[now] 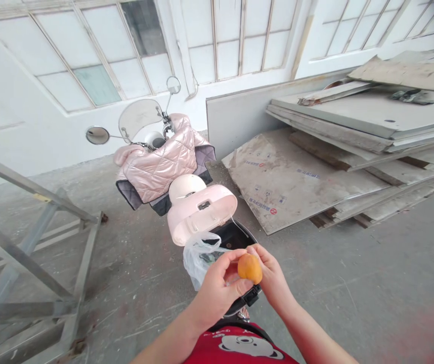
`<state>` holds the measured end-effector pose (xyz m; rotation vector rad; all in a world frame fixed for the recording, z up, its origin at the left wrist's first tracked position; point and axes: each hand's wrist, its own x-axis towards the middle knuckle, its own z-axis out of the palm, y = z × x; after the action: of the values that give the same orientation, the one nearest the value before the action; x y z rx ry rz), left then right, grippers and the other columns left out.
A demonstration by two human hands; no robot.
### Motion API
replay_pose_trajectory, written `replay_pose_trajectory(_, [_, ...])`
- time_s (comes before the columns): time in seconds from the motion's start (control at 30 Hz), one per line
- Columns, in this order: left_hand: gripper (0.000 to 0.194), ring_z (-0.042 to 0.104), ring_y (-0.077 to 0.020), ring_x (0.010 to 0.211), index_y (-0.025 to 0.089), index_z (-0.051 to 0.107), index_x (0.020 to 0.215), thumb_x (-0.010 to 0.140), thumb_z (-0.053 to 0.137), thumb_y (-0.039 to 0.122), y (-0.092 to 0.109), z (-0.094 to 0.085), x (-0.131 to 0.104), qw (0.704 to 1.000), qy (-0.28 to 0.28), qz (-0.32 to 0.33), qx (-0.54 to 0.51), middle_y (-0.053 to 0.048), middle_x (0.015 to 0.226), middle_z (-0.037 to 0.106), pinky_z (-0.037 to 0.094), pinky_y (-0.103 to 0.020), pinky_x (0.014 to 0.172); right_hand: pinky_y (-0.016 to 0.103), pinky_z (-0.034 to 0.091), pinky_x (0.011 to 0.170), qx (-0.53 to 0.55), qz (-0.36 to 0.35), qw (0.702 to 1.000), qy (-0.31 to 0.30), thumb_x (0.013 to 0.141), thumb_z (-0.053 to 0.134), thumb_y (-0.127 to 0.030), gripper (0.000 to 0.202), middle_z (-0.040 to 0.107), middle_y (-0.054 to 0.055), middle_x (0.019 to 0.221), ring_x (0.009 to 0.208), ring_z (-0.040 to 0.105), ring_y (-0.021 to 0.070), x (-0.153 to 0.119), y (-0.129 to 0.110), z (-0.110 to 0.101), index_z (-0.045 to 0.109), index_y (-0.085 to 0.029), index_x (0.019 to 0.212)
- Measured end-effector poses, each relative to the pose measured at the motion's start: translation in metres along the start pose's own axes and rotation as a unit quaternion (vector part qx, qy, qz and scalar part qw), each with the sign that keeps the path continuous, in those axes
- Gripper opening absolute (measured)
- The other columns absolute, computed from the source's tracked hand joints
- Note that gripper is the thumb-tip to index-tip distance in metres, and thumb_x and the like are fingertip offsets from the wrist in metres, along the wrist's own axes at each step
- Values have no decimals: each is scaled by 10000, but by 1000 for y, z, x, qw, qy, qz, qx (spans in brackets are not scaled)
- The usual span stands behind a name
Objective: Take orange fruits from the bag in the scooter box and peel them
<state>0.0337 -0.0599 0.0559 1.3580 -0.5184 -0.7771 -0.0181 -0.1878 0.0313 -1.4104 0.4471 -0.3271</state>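
Note:
A small round orange fruit [250,268] is held up in front of my body, over the open black rear box [235,235] of a scooter. My left hand [220,285] has its thumb and fingers closed around the fruit's left side. My right hand [269,273] touches the fruit from the right and top, its fingers curled in behind it. A thin white plastic bag [199,260] hangs at the box's left edge, just beyond my left hand. The box's pink lid [202,215] stands raised.
The scooter, with a pink quilted cover [160,167] and a round mirror [97,135], stands ahead. Stacked boards [296,177] lie to the right. A metal frame [84,268] stands at the left.

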Motion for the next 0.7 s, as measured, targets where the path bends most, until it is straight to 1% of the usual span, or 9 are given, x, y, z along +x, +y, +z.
replay_pose_trajectory(0.07, [446, 526, -189, 1008, 191, 496, 1129, 722, 667, 253, 1, -1, 0, 996, -2, -23, -86, -62, 1090, 554, 429, -302, 870, 216, 392, 508, -10, -16, 1000, 1, 803, 462, -522, 373, 509, -15, 593, 545, 463, 109, 0, 2, -4, 512, -173, 683])
replay_pose_trajectory(0.13, [437, 522, -183, 1000, 182, 513, 1114, 715, 678, 250, 2, -1, 1, 991, 8, -40, -129, -60, 1087, 554, 422, -293, 865, 248, 461, 675, -23, -46, 999, -13, 838, 406, -511, 383, 623, 41, 820, 750, 564, 156, -2, 0, -9, 586, -176, 880])
replay_pose_trajectory(0.2, [410, 518, -187, 1000, 173, 527, 1094, 720, 674, 255, 4, 0, 2, 988, 10, -55, -143, -64, 1082, 554, 419, -294, 858, 296, 440, 858, -32, -76, 995, -59, 828, 431, -507, 428, 602, 67, 1086, 986, 550, 196, -6, -3, -12, 545, -201, 1105])
replay_pose_trajectory(0.27, [408, 514, -193, 1004, 169, 531, 1088, 720, 674, 272, 5, 2, 3, 989, 21, -56, -134, -64, 1071, 558, 413, -300, 867, 332, 396, 948, -37, -82, 991, -96, 812, 475, -490, 476, 542, 63, 1217, 1107, 496, 215, -11, -6, -11, 484, -226, 1208])
replay_pose_trajectory(0.3, [419, 514, -194, 1005, 169, 529, 1091, 715, 679, 278, 4, 3, 3, 991, 28, -52, -124, -63, 1069, 559, 409, -304, 875, 345, 383, 968, -31, -71, 992, -95, 816, 477, -475, 473, 527, 61, 1240, 1133, 480, 218, -13, -6, -9, 476, -231, 1222])
replay_pose_trajectory(0.47, [446, 510, -191, 1031, 183, 517, 1125, 715, 680, 250, -2, 7, 2, 995, 2, -32, -97, -55, 1110, 559, 394, -305, 907, 353, 407, 940, 76, -1, 997, -12, 857, 399, -463, 390, 588, 84, 1140, 1056, 531, 216, -16, -4, 4, 594, -199, 1068])
replay_pose_trajectory(0.57, [416, 518, -168, 1019, 188, 547, 1102, 712, 688, 224, -6, 7, -1, 991, -12, -38, -124, -40, 1091, 569, 394, -275, 900, 297, 484, 744, 145, 70, 987, -15, 825, 466, -466, 346, 643, 68, 902, 807, 591, 180, -11, -2, 7, 619, -175, 933])
replay_pose_trajectory(0.63, [386, 526, -156, 1000, 185, 567, 1082, 717, 687, 220, -6, 6, -2, 986, -24, -52, -159, -40, 1084, 570, 407, -258, 878, 253, 472, 607, 181, 107, 977, -22, 808, 494, -473, 339, 623, 40, 750, 648, 565, 144, -8, -1, 6, 610, -161, 869])
replay_pose_trajectory(0.7, [377, 537, -156, 987, 185, 574, 1081, 723, 684, 230, -5, 3, -4, 976, -32, -72, -204, -45, 1081, 570, 427, -259, 851, 247, 461, 582, 177, 101, 979, -17, 808, 482, -496, 364, 624, 40, 746, 634, 559, 143, -7, -2, 4, 613, -161, 867])
